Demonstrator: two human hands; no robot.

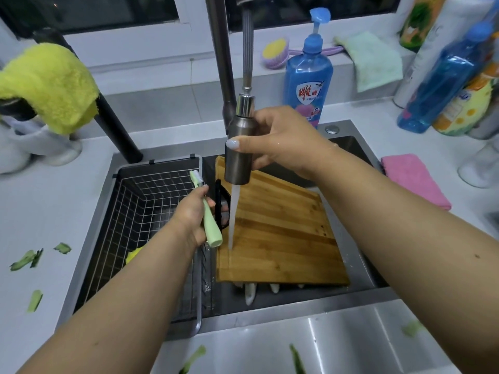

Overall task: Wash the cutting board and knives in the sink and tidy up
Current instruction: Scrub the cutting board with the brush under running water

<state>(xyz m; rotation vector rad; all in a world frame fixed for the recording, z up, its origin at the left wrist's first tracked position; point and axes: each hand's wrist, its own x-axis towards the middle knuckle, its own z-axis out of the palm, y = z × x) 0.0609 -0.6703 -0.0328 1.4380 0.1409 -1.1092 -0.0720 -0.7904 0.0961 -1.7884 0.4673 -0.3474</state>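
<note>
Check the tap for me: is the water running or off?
Running. A white stream falls from the pull-out faucet head, gripped by the right hand, onto the wooden cutting board in the sink.

The sink [359, 265] is mostly taken up: the wooden cutting board [280, 238] lies tilted across its right part, and a wire basket [151, 211] fills the left. Above the board the right hand [280, 141] grips the pull-out spray head [240, 147], its water stream [232, 220] falling just beside the left hand [193, 214], which holds a green brush [208, 211]. A narrow strip of basin shows below the board's near edge. Soap bottles [307, 76] crowd the back counter [40, 211].
</note>
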